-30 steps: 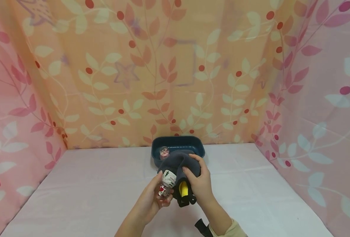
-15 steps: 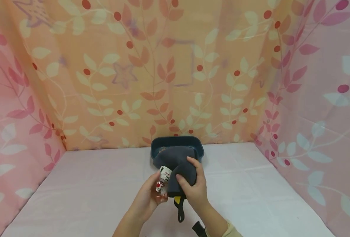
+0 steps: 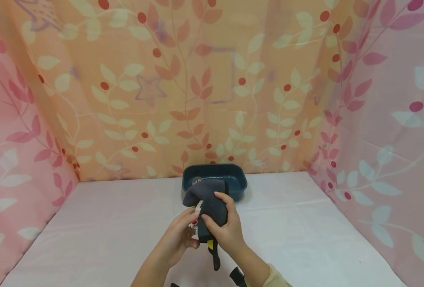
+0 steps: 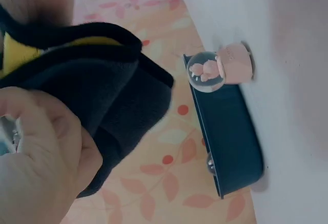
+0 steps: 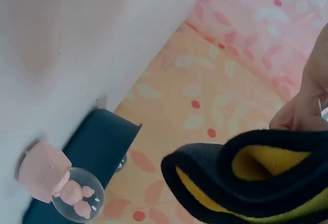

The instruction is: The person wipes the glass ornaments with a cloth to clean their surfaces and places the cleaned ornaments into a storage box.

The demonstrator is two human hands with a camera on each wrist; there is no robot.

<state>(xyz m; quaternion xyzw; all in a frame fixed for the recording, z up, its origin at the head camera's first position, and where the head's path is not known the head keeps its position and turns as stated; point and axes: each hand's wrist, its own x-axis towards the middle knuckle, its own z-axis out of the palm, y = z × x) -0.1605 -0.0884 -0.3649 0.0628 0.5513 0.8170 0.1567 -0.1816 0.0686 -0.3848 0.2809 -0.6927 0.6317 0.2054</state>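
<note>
My left hand (image 3: 177, 235) holds a small snow globe (image 3: 193, 225) with a white base and red details, mostly hidden behind fingers and cloth. My right hand (image 3: 225, 227) grips a thick dark grey cloth (image 3: 209, 197), folded over, with its thumb on the near side. Black edging and a yellow lining show on the cloth (image 5: 246, 167) in the right wrist view, and a black loop hangs from its lower end in the head view. The cloth lies against the globe's right side. In the left wrist view, the left hand (image 4: 46, 152) overlaps the cloth.
A dark blue basin (image 3: 237, 187) stands at the table's back. Inside its left end is another clear globe (image 3: 197, 180). A snow globe with a pink base (image 4: 236, 62) stands before the basin, hidden in the head view. Patterned curtains enclose the white table (image 3: 108, 223).
The right hand has turned the cloth and moved it left, over the held snow globe. The yellow lining and the globe's white base are now mostly covered. Both hands have shifted slightly left.
</note>
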